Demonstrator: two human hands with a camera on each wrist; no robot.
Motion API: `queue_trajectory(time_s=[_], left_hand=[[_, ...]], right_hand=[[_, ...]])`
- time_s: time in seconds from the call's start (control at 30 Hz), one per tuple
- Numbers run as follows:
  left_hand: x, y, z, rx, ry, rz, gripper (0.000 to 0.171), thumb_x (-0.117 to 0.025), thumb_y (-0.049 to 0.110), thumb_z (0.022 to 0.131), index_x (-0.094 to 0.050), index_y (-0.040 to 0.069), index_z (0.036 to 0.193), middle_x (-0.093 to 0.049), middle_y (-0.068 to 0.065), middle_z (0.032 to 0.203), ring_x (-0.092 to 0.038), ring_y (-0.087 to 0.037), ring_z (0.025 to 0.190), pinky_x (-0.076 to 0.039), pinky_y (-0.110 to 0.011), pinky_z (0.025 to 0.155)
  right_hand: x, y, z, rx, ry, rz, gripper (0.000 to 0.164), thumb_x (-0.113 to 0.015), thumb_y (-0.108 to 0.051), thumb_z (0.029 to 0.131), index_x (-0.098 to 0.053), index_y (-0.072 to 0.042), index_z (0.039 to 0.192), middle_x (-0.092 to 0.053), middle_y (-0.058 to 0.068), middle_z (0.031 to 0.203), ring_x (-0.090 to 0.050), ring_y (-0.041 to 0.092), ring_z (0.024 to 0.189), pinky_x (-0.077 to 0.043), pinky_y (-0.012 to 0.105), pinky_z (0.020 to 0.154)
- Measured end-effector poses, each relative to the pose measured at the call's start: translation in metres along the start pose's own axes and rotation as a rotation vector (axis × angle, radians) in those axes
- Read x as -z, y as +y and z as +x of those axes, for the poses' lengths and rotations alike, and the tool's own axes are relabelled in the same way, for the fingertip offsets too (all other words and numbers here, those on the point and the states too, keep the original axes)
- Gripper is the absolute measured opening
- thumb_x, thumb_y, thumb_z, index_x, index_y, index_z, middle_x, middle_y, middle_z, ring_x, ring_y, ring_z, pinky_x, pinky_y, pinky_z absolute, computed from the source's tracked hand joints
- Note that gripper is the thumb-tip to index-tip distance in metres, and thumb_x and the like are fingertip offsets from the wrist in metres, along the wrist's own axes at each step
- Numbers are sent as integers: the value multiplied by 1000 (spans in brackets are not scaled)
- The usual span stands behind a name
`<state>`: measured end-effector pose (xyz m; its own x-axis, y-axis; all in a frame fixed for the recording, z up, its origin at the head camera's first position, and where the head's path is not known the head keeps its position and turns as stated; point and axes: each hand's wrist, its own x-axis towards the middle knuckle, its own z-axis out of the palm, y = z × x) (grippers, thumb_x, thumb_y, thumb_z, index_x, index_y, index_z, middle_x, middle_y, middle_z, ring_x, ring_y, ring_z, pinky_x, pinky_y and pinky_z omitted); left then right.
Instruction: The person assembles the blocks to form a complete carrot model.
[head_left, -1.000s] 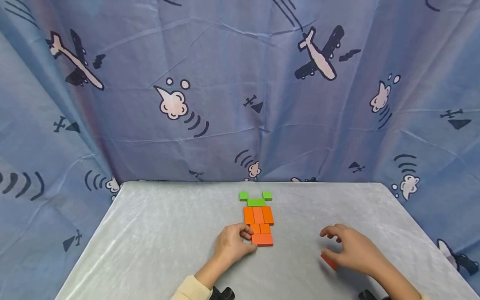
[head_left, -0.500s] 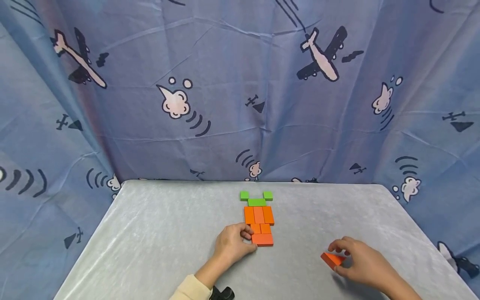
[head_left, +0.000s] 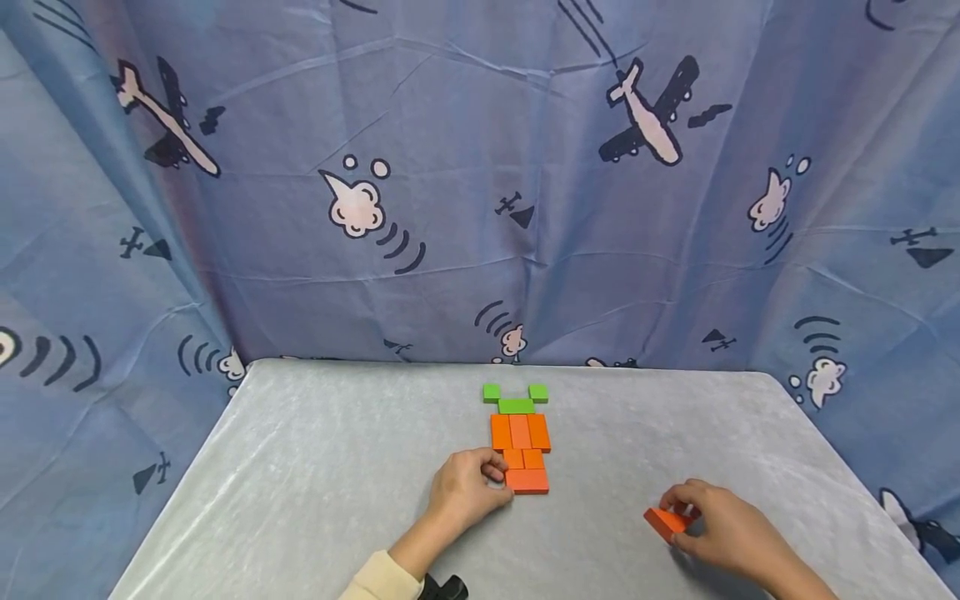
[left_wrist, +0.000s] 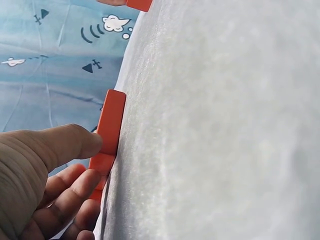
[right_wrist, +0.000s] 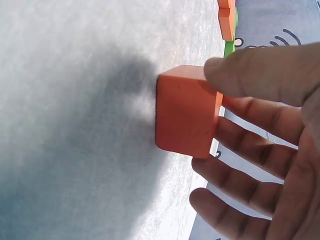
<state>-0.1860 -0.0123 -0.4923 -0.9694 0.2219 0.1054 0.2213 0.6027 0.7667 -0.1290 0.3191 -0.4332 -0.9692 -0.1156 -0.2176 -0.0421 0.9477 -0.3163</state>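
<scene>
While the left hand (head_left: 463,492) steadies the carrot-shaped block figure (head_left: 521,442), thumb pressed to its bottom orange block (left_wrist: 111,127), the right hand (head_left: 720,527) pinches a loose orange block (head_left: 666,522), tilted just above the table (head_left: 315,467). Judgement: pickup step; the next move calls for aligning it flush below the figure.

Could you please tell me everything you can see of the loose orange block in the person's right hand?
The loose orange block is a flat rectangular piece, plain matte orange with softly rounded edges and corners; it looks like painted wood. The right hand pinches it, thumb on one side and fingers on the other, as the right wrist view shows closely. It is tilted, its far end raised; whether a corner touches the grey table cover I cannot tell. It sits apart, to the right of the orange and green block figure.
</scene>
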Motion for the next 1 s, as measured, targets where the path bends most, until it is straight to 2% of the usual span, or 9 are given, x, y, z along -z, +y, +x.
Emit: queue_trajectory(time_s=[0.3,0.43,0.63,0.8,1.0], left_hand=[[0,1,-1,-12,10,-2,20,-80,20,68,-72,21,86,-67,16,72,-57,3,65,-45,-20,63],[1,2,-2,-6,8,4,19,-79,19,68,-73,20,86,-67,15,72,-56,5,63,-45,-20,64],[3,2,-2,9,-5,18,18,-78,21,69,-73,21,86,-67,15,73,-55,6,63,-44,-20,63],[4,1,-2,17,-13,21,17,-78,22,70,-72,22,85,-67,16,73,-55,5,65,-44,-21,63],[6,0,-3,-6,3,34,16,-79,22,70,-72,23,84,-66,16,72,-55,5,63,-43,-20,61]], right_hand=[[1,-3,2,15,10,-32,31,-85,-17,64,-68,-20,90,-62,-8,85,-57,9,76,-48,30,65],[1,-13,2,111,52,-55,30,-85,-22,64,-68,-24,89,-61,-12,84,-56,4,74,-48,25,63],[-3,-42,9,335,151,-44,28,-82,-20,68,-67,-25,91,-60,-17,85,-57,0,73,-47,23,61],[-12,-75,22,414,147,-32,27,-80,-18,70,-67,-26,92,-59,-18,85,-56,-1,75,-48,23,63],[-27,-106,36,519,136,-37,24,-79,-21,72,-67,-22,92,-59,-14,84,-53,3,73,-46,21,62]])
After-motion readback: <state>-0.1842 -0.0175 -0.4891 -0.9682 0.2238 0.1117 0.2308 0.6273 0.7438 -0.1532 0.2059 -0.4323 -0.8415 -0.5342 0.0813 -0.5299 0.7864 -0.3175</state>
